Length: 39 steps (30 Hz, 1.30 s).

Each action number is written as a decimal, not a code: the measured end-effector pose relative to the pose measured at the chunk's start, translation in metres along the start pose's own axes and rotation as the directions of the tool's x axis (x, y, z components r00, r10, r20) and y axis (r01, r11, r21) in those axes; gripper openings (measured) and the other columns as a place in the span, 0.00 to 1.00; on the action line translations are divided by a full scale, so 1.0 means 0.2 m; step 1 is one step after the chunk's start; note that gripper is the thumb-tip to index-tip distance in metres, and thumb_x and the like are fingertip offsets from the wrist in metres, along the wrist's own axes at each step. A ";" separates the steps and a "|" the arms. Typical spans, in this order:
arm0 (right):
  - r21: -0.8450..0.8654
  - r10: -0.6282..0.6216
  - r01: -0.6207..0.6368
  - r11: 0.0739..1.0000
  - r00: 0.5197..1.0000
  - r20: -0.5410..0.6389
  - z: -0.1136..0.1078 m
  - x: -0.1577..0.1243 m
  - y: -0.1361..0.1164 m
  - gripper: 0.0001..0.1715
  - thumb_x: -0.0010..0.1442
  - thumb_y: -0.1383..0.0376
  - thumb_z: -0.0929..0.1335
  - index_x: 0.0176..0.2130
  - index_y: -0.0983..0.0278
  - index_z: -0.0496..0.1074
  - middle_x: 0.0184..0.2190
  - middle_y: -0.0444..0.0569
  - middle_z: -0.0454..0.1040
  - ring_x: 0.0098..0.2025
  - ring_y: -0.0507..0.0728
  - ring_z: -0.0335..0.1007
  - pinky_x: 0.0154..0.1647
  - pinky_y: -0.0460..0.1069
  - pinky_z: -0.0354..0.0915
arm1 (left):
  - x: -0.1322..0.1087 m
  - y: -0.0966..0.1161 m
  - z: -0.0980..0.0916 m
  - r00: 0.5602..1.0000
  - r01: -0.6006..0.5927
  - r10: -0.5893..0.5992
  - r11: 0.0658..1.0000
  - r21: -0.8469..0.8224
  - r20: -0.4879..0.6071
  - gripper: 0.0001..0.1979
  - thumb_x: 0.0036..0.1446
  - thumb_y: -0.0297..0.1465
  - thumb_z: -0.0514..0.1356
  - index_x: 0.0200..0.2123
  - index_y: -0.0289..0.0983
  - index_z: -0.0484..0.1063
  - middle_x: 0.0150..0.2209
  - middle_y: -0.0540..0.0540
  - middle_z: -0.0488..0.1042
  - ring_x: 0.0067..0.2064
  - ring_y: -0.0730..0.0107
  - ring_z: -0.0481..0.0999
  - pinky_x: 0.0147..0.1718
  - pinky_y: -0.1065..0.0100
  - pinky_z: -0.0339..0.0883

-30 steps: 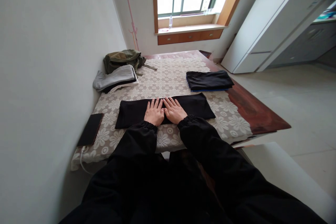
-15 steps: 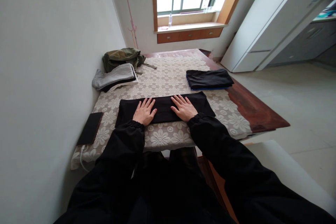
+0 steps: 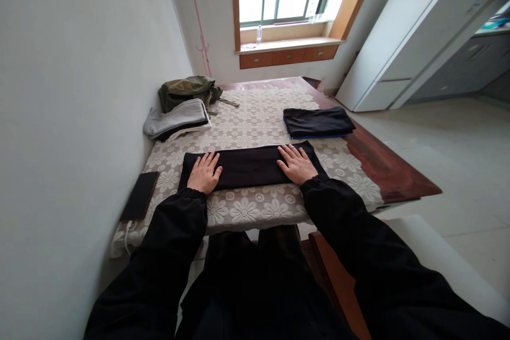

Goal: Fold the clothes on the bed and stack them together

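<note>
A black garment (image 3: 249,167), folded into a long flat strip, lies across the near part of the lace tablecloth (image 3: 245,210). My left hand (image 3: 204,172) rests flat on its left portion, fingers spread. Near the other end, my right hand (image 3: 297,164) presses palm down on the cloth with its fingers apart. Neither hand grips anything. Whether the garment is trousers or a top, I cannot tell. Beyond my right hand sits a folded dark garment (image 3: 319,122) with a blue edge showing beneath it.
Against the left wall are a pile of grey, black and white folded clothes (image 3: 175,117) and an olive backpack (image 3: 187,87). A black tablet-like device (image 3: 139,196) with a white cable lies at the table's left edge. A chair (image 3: 332,276) stands close by on the right.
My hands have slid apart along the black garment, the left one toward its left end and the right one toward its right end. The garment stays in place.
</note>
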State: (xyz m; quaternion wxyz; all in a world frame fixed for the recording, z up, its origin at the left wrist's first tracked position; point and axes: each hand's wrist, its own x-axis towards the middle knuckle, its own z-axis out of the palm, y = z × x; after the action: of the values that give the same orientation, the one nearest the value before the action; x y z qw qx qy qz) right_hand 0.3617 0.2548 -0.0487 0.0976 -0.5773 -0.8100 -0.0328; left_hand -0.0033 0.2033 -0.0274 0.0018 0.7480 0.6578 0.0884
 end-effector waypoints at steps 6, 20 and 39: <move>-0.052 0.052 -0.051 0.997 0.999 0.012 0.00 0.01 -0.04 0.37 0.73 0.55 0.54 0.74 0.69 0.56 0.75 0.57 0.54 0.77 0.66 0.44 0.76 0.67 0.42 | 0.00 0.08 0.02 0.993 0.113 -0.112 0.992 0.053 -0.029 0.32 0.73 0.40 0.44 0.74 0.34 0.57 0.75 0.39 0.56 0.76 0.50 0.51 0.73 0.45 0.43; 0.121 -0.166 0.162 0.979 0.986 0.024 0.03 0.17 -0.53 0.35 0.73 0.61 0.55 0.74 0.66 0.56 0.76 0.53 0.53 0.77 0.66 0.45 0.76 0.65 0.43 | 0.21 0.50 0.13 0.999 -0.037 0.037 0.999 -0.034 0.011 0.32 0.71 0.35 0.45 0.75 0.33 0.55 0.75 0.38 0.56 0.76 0.47 0.50 0.73 0.41 0.39; 0.022 -0.045 0.044 0.999 0.998 0.032 0.00 0.11 -0.17 0.36 0.74 0.54 0.55 0.74 0.61 0.57 0.76 0.51 0.54 0.77 0.64 0.48 0.76 0.64 0.46 | 0.12 0.10 0.04 0.999 0.024 -0.023 0.999 -0.027 0.028 0.34 0.73 0.46 0.44 0.75 0.37 0.55 0.75 0.43 0.56 0.77 0.53 0.50 0.74 0.49 0.40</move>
State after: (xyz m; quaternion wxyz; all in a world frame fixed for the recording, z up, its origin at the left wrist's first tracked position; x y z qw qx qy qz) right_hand 0.3229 0.2638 -0.0428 0.0900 -0.5584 -0.8245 -0.0168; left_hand 0.0211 0.2245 -0.0291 0.0222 0.7412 0.6653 0.0870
